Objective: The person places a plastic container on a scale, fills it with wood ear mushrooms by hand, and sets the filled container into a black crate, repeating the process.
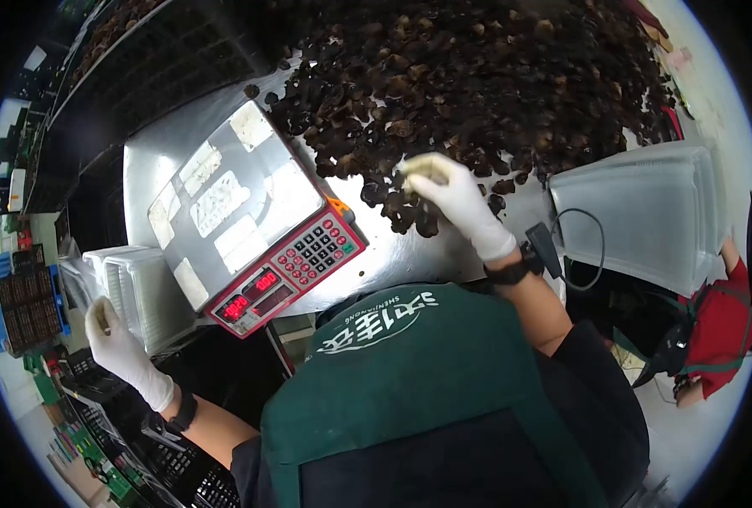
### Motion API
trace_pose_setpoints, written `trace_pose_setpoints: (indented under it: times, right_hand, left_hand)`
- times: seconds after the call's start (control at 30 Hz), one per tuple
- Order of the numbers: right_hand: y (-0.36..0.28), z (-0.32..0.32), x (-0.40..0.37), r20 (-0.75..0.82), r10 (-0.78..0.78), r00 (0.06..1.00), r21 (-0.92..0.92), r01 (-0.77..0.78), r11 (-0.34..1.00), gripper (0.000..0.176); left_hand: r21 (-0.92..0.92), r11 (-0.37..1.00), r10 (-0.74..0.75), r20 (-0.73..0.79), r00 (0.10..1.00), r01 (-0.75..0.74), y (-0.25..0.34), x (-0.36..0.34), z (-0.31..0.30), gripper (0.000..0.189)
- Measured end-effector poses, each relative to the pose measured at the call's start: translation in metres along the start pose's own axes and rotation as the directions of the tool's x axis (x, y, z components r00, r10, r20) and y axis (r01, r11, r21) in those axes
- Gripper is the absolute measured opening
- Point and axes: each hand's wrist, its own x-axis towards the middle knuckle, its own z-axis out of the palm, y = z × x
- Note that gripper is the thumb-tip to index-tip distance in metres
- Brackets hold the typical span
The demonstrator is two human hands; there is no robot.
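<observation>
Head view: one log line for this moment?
left hand: at tray stack | right hand: fingers curled in mushroom pile | scale: between hands, display lit

A red-keyed scale sits on the steel table, clear trays stacked at right.

I count 1 scale with 2 red readouts. 2 gloved hands: left hand, right hand. 2 piles of clear trays: left tray stack, right tray stack. 1 heap of dried mushrooms, pieces uncountable. 1 bystander.
</observation>
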Motion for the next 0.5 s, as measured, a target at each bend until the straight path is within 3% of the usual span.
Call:
trace_pose_setpoints:
  times: [0.03,0.1,0.17,0.23,0.3,0.33,0.37,0.43,0.5]
  right_hand:
    - [0.003,-0.005,0.017,-0.046,-0.24,0.97,-0.495,0.187,0.849,0.038]
    - [-0.007,0.0,0.039,-0.001,-0.41,0.912,-0.808,0.241,0.538,0.058]
    - [-0.015,0.007,0.056,0.056,-0.328,0.943,-0.89,0.196,0.412,0.072]
    - [0.0,0.013,0.07,0.115,-0.19,0.975,-0.932,0.172,0.319,0.077]
    - [0.0,0.027,0.067,0.195,-0.14,0.971,-0.949,0.223,0.221,0.078]
    - [0.002,0.031,0.067,0.218,-0.115,0.969,-0.949,0.238,0.205,0.078]
    - [0.004,0.036,0.066,0.202,-0.187,0.961,-0.952,0.238,0.194,0.068]
    - [0.017,0.035,0.076,0.122,-0.257,0.959,-0.931,0.2,0.304,0.049]
    - [0.029,0.025,0.086,0.107,-0.44,0.892,-0.898,0.277,0.342,0.018]
  left_hand:
    - [-0.057,0.998,0.021,-0.062,0.998,-0.024,0.021,-0.006,-0.004,0.017]
    - [-0.087,0.967,0.235,-0.068,0.97,-0.241,0.069,-0.029,0.003,0.019]
    - [-0.261,0.883,0.409,0.028,0.912,-0.389,0.096,-0.054,0.031,0.02]
    - [-0.154,0.85,0.525,0.157,0.836,-0.504,0.125,-0.079,0.053,0.018]
    - [-0.302,0.875,0.469,0.335,0.818,-0.378,0.141,-0.096,0.07,0.017]
    - [-0.33,0.877,0.456,0.346,0.82,-0.349,0.147,-0.102,0.075,0.018]
    - [-0.356,0.878,0.444,0.36,0.821,-0.319,0.151,-0.108,0.077,0.019]
    - [-0.345,0.882,0.447,0.394,0.803,-0.321,0.155,-0.112,0.077,0.023]
    - [-0.36,0.87,0.465,0.378,0.8,-0.336,0.159,-0.113,0.075,0.026]
